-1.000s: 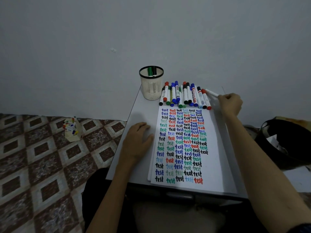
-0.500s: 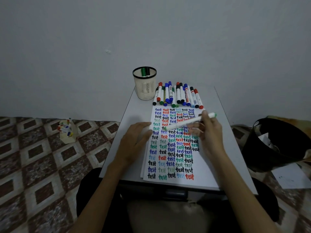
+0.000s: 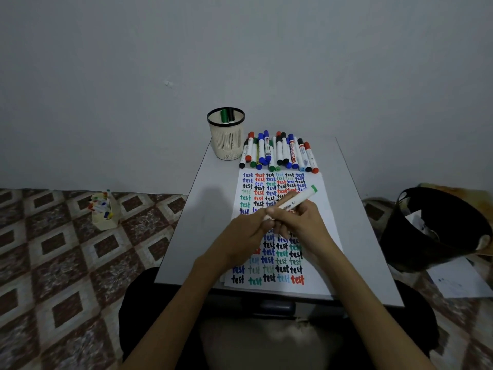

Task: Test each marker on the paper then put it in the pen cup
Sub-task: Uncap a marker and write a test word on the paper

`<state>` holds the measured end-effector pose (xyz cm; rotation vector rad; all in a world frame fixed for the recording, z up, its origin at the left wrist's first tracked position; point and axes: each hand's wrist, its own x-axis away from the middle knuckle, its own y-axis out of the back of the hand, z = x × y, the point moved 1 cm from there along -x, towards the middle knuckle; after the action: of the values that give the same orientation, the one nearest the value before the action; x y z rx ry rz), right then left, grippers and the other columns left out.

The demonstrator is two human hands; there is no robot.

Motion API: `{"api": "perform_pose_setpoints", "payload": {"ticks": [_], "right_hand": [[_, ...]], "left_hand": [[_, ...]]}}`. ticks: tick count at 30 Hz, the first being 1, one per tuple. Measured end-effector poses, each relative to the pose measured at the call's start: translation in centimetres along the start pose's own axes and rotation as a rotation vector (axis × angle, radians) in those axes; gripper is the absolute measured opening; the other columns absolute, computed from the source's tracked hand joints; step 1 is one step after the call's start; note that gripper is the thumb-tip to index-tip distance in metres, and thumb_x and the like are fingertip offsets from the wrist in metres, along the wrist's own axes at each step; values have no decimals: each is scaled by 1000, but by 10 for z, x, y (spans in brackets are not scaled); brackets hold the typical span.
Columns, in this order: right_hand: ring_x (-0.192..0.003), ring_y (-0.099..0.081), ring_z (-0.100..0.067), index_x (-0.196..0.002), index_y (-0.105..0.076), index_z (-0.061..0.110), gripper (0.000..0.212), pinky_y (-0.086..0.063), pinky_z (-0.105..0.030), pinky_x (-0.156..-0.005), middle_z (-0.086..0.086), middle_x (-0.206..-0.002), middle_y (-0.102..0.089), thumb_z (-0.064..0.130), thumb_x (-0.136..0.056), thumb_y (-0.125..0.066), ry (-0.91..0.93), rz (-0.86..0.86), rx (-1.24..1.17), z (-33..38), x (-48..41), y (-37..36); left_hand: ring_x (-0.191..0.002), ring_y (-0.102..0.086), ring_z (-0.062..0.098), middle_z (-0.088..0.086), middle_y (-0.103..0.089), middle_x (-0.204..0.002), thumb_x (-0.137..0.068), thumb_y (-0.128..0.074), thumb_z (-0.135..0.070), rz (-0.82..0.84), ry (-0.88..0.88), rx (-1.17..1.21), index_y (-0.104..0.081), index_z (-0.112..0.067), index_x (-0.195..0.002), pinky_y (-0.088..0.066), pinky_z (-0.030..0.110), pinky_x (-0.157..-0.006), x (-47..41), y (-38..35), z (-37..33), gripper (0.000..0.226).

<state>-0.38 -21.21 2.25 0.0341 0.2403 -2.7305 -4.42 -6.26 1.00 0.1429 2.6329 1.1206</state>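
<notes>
Grey desk (image 3: 202,209) against a bare wall; both hands hold one marker (image 3: 298,200) over the paper (image 3: 326,209).

Right hand (image 3: 304,222) is wrapped round the barrel, green end up and to the right; left hand (image 3: 240,236) pinches the lower end, which its fingers hide; the step looks like uncapping. To do it well, hold the barrel firm with the right and pull straight along the marker's line with the left, not sideways, so the tip does not streak the rows of "test"; keep the cap in the left hand for recapping; write in the bare strip at the paper's right edge. The cup (image 3: 226,140) stands at the far left corner, two markers in it; the row of markers (image 3: 280,153) lies just beside it, untested.
</notes>
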Motion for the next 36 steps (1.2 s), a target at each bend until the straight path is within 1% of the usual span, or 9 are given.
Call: {"api": "perform_pose_setpoints", "payload": {"ticks": [4,7,10,12,16,19,23,28,36], "right_hand": [[-46,-53,-18,-87,-59,-9,19,-44,-22,-43,-19,-66,-63,6,-82,-70,13,46,-31,6,-1,4],[-47,-54,-20,-85,-59,-2,17,-45,-23,-44,-21,-66,-63,8,-80,-71,24,89,-15,11,0,9],[-47,-56,-20,-82,-55,-1,15,-46,-21,-42,-21,-67,-64,4,-82,-69,45,20,-88,13,-3,16],[-51,-62,-21,-77,-51,3,15,-49,-21,-43,-18,-71,-67,-1,-86,-62,55,-93,-200,13,-5,27],[-76,-70,-29,-83,-54,5,10,-59,-29,-57,-22,-93,-69,-2,-88,-58,37,-194,-296,5,0,49],[-86,-69,-34,-85,-57,2,11,-60,-33,-64,-23,-99,-68,-5,-83,-64,18,-139,-239,-2,6,56],[-59,-60,-24,-75,-54,4,22,-50,-29,-47,-16,-74,-64,-6,-72,-74,22,-121,-150,-6,9,58],[-33,-48,-16,-68,-46,3,28,-39,-20,-35,-11,-47,-54,-8,-79,-69,48,-149,-84,-4,15,55],[-33,-36,-18,-64,-42,1,30,-35,-21,-38,-9,-45,-43,-17,-79,-60,71,-261,67,-16,17,57]], "left_hand": [[-47,-47,8,-3,-51,-56,-97,-34,-47,-102,-23,36,-54,-24,-110,-36,15,-47,0,-7,3,33],[-49,-50,10,-3,-53,-57,-93,-33,-54,-118,-62,42,-51,-36,-103,-39,17,-48,1,-6,5,27],[-56,-54,10,-7,-55,-65,-93,-34,-56,-134,-73,-49,-51,-31,-117,-42,14,-51,1,2,6,39],[-68,-53,7,-9,-57,-79,-94,-38,-49,-176,-46,-96,-48,-28,-125,-45,19,-62,2,10,18,40],[-91,-48,13,-3,-59,-105,-88,-41,-14,-232,-32,-226,-50,-17,-128,-43,39,-81,13,19,53,41],[-101,-52,20,4,-58,-118,-89,-34,-19,-226,-35,-277,-51,-14,-126,-44,46,-85,21,14,68,41],[-107,-52,15,-3,-54,-119,-91,-41,-14,-265,-28,-167,-49,-19,-128,-44,41,-88,25,14,68,38],[-106,-52,12,-8,-53,-115,-90,-48,-16,-325,1,-87,-52,-19,-125,-48,37,-87,28,17,65,36],[-106,-49,11,-2,-56,-114,-92,-43,-24,-285,26,-118,-62,-14,-113,-43,31,-92,29,17,64,31]]}}
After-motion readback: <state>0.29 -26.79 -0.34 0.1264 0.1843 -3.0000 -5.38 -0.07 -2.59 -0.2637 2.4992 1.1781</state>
